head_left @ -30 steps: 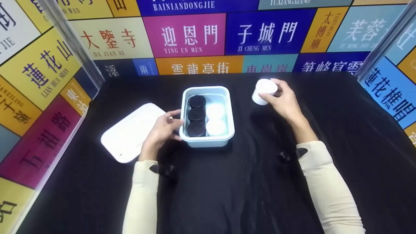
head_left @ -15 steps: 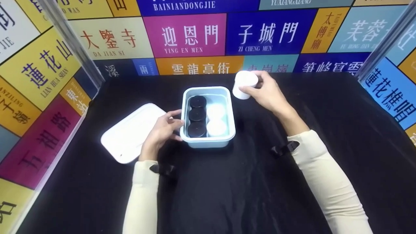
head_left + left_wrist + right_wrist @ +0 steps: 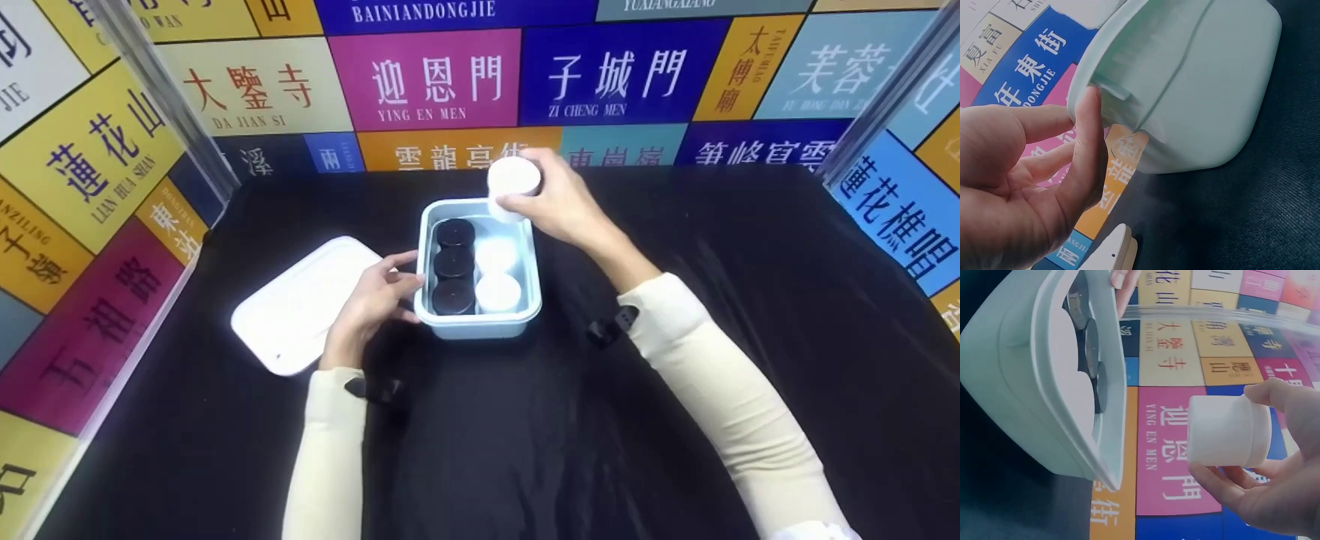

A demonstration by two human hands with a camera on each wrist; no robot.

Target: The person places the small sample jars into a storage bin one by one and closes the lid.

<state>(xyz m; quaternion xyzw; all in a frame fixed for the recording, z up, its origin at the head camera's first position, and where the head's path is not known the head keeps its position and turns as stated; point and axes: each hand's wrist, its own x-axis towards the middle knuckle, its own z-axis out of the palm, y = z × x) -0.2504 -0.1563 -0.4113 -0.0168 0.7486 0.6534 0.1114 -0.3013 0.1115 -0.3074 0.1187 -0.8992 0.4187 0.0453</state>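
My right hand [image 3: 566, 199] grips a white lidded jar [image 3: 508, 184] by its sides. The jar is raised over the far right corner of the pale blue-green box [image 3: 480, 330] and overlaps its rim in the head view. In the right wrist view this jar [image 3: 1219, 430] is clear of the box, fingers and thumb around it. Inside the box stand several black-topped jars [image 3: 454, 262] in a column on the left, with two white jars [image 3: 498, 292] to their right. My left hand [image 3: 375, 296] touches the box's left side near the rim with extended fingers [image 3: 1086, 135].
A white lid [image 3: 292, 315] lies on the black cloth [image 3: 480, 450] left of the box, partly behind my left hand. Panels with printed characters [image 3: 424, 79] stand upright behind and on both sides. A black strap [image 3: 611, 326] is on my right wrist.
My right hand has carried the white jar leftward, from right of the box to over its far right corner. My left hand, the box and the lid stay put.
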